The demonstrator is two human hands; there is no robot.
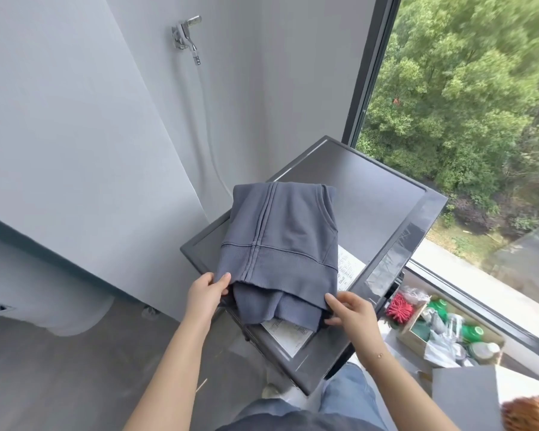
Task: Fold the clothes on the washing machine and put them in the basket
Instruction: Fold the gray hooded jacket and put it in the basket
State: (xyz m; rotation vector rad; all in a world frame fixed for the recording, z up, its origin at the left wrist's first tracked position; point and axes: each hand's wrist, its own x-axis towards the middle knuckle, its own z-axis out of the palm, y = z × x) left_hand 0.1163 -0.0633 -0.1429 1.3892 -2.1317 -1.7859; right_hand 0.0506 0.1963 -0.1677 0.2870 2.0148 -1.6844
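1. On the far left, a pale grey wall is seen, with a chrome tap [187,34] mounted high on it and a thin hose [206,119] hanging down from the tap.
2. The left hand [206,292] is placed at the near left corner of a folded blue-grey sweatshirt [279,247]; the thumb lies on top of the hem and the fingers are tucked beneath it, so the edge is pinched.
3. The sweatshirt is laid folded on the dark grey top of a washing machine [383,194], towards its left and near side. The ribbed hem is turned towards the person, and the garment stretches away from both hands.
4. White printed labels [349,267] on the machine top are partly covered by the garment.
5. The right hand [350,311] is placed at the near right corner of the sweatshirt; the cloth is held between the thumb below and the fingers on top.
6. To the right of the machine, a cardboard box [413,329] is seen on the floor, holding green bottles and a red object.
7. On the far right, a large window [377,73] is filled with green trees.
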